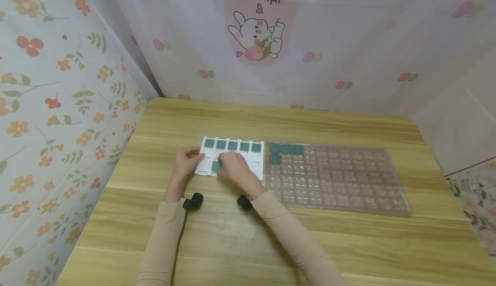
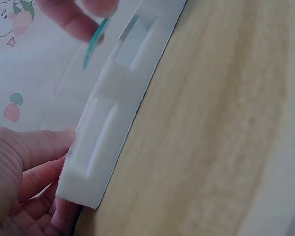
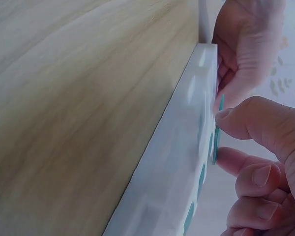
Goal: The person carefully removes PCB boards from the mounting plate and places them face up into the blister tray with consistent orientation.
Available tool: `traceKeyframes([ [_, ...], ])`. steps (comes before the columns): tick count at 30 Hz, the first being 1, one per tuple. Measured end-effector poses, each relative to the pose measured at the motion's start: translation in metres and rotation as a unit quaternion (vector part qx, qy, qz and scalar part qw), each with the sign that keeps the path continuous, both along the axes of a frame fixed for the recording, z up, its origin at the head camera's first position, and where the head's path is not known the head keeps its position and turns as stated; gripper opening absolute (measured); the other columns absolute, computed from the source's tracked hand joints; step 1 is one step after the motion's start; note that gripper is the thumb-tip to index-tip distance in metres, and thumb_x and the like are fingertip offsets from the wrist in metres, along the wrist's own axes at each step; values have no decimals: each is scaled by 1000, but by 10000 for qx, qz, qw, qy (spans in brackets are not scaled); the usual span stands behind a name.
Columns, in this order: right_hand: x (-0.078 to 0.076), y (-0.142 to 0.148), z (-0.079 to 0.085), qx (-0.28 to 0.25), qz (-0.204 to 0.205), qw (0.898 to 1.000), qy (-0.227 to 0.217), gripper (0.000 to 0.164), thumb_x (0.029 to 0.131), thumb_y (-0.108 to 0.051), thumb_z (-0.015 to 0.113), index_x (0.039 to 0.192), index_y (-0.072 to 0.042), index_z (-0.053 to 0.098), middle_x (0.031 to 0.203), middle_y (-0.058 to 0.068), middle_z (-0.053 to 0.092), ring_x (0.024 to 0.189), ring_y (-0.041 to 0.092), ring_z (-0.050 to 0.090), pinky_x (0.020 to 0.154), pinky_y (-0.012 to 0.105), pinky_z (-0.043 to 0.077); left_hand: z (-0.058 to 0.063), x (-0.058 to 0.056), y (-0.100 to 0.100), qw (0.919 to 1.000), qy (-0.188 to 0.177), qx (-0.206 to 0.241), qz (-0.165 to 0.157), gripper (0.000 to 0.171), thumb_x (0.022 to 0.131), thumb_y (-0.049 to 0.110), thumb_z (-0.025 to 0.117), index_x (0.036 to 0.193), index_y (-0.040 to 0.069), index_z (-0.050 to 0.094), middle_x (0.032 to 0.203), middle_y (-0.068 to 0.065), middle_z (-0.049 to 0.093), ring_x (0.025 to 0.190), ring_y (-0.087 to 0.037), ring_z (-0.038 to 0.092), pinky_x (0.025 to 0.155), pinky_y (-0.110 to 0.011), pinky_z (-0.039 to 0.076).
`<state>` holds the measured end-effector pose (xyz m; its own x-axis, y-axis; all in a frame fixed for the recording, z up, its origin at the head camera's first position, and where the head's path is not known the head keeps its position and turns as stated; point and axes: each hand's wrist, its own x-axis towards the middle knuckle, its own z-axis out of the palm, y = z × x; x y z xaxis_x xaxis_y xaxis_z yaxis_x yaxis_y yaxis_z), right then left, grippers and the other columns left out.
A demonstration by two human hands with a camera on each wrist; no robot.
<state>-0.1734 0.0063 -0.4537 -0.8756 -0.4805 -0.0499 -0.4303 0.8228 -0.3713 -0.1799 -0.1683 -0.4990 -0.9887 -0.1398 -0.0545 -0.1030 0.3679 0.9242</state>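
My left hand (image 1: 186, 164) grips the left end of a white tray (image 1: 209, 154), its thumb at the edge in the left wrist view. My right hand (image 1: 235, 166) pinches a small square green circuit board (image 1: 216, 165) over the tray's front row. In the right wrist view the board (image 3: 217, 142) is edge-on between thumb and finger; the left wrist view shows it tilted above the tray. Several like boards (image 1: 232, 145) fill the tray's back row. The right hand hides part of the front row.
A clear plastic tray (image 1: 348, 178) with many pockets lies close to the white tray's right side. It holds three green boards (image 1: 286, 148) in its back row and one (image 1: 274, 159) in the row below. Both trays lie on a wooden table (image 1: 217, 243), with curtains behind.
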Motion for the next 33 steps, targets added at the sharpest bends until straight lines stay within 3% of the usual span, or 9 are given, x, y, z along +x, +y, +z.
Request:
traceKeyframes([
  [9,3,12,5,-107,-93,9999,-84,27,78,-19,73,100,-3,70,96,9,71,69,15,60,68,31,51,0,0,0,9998,-177,-93,85,31,83,7,69,110,-7,64,100,-23,64,84,-25,60,61,-14,43],
  [13,3,17,5,-137,-119,9998,-70,29,79,-19,73,102,-3,70,99,9,70,76,18,63,72,32,51,0,0,0,9998,-135,-164,41,31,83,7,68,111,-8,64,100,-24,64,85,-27,60,61,-14,43],
  [19,3,26,6,-317,-133,9994,-14,27,79,-15,72,102,-1,69,99,10,70,71,16,60,67,30,50,0,0,1,9998,-105,-192,31,31,83,7,68,110,-8,64,99,-24,64,84,-28,60,60,-14,42],
  [27,3,36,9,-365,-242,9989,-159,29,80,-18,71,104,-2,68,100,12,69,55,10,41,55,24,41,-2,-1,0,9997,-57,-206,78,31,83,5,69,109,-9,64,98,-24,64,82,-26,59,59,-13,42],
  [33,3,45,11,-415,-269,9987,-75,28,79,-16,71,103,-2,68,96,11,70,59,12,44,58,27,43,-2,-1,0,9997,-48,-227,51,31,83,6,69,110,-9,64,99,-24,64,83,-25,59,60,-13,42],
])
